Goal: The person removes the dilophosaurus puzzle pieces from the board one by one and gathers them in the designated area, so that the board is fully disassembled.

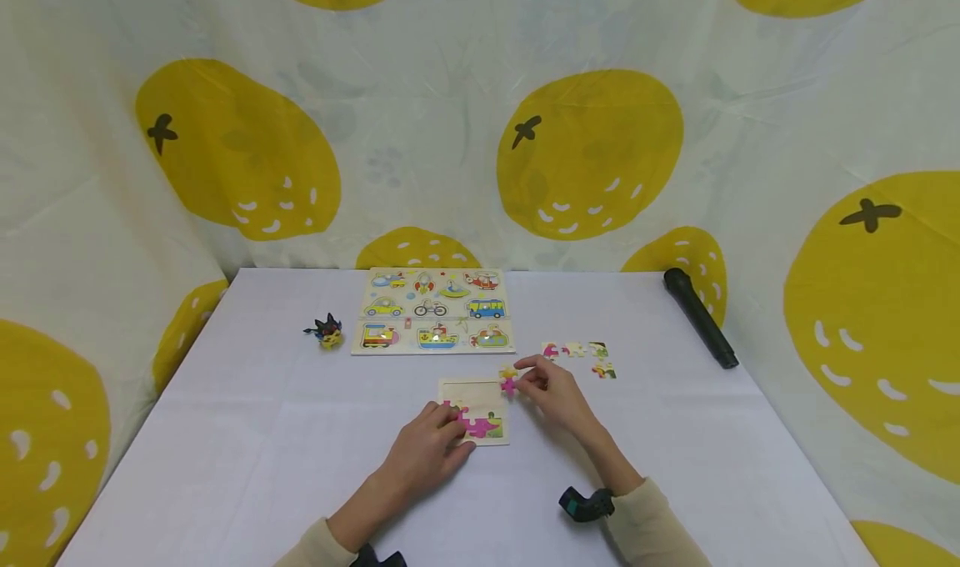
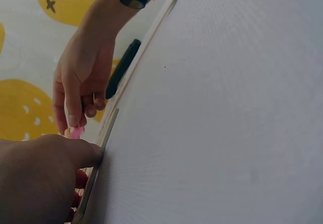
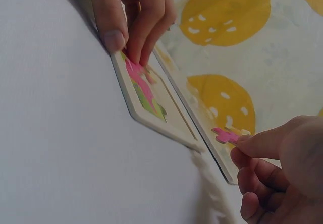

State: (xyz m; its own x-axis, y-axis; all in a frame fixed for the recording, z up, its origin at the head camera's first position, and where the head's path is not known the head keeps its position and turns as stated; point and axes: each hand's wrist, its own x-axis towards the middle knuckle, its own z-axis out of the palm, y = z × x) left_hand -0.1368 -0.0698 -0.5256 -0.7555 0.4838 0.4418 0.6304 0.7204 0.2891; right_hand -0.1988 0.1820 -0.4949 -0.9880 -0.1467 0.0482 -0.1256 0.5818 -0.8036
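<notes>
A small wooden jigsaw tray (image 1: 474, 380) lies on the table, its lower part filled with pink and green puzzle pieces (image 1: 483, 426). My left hand (image 1: 429, 442) holds the tray at its near left corner. Its thumb lies along the near edge and the fingertips press on the pieces inside, as the right wrist view shows. Just past the tray's far right corner, my right hand (image 1: 551, 390) pinches a pink and yellow puzzle piece (image 3: 226, 135) between thumb and index finger. That piece is raised above the tray.
Several loose puzzle pieces (image 1: 574, 349) lie to the right, beyond the right hand. Behind the tray is a wooden vehicle puzzle board (image 1: 408, 318). A small dark and yellow figurine (image 1: 327, 332) stands left, and a black cylindrical object (image 1: 701, 318) lies at the back right.
</notes>
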